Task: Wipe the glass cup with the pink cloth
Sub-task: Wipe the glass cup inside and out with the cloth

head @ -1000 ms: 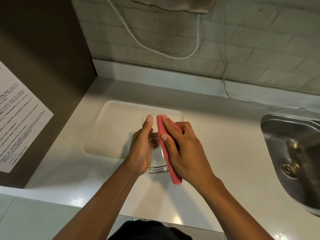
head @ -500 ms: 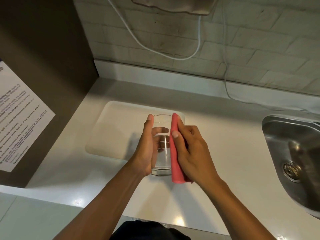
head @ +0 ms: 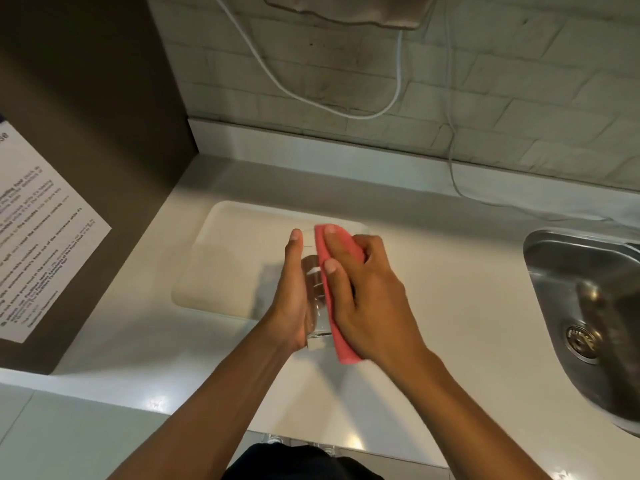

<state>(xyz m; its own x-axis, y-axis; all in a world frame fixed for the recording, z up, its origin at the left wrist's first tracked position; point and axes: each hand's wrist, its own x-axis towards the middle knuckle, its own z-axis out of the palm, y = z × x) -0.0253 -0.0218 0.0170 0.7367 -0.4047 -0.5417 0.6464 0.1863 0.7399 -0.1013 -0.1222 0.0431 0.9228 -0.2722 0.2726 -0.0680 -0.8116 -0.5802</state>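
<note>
Head view, with the glass (head: 314,299) as your landmark: far to its left a printed sheet (head: 38,244) is stuck on the dark panel. Just left of and behind the glass, a pale tray (head: 235,258) lies on the white worktop (head: 467,306). Your left hand (head: 292,292) wraps the glass's left side, gripping it upright above the worktop at the tray's right edge. Against the glass's right side, your right hand (head: 363,289) presses the pink cloth (head: 334,289), fingers closed over it from rim to base. Far right of the glass is the steel sink (head: 588,306).
</note>
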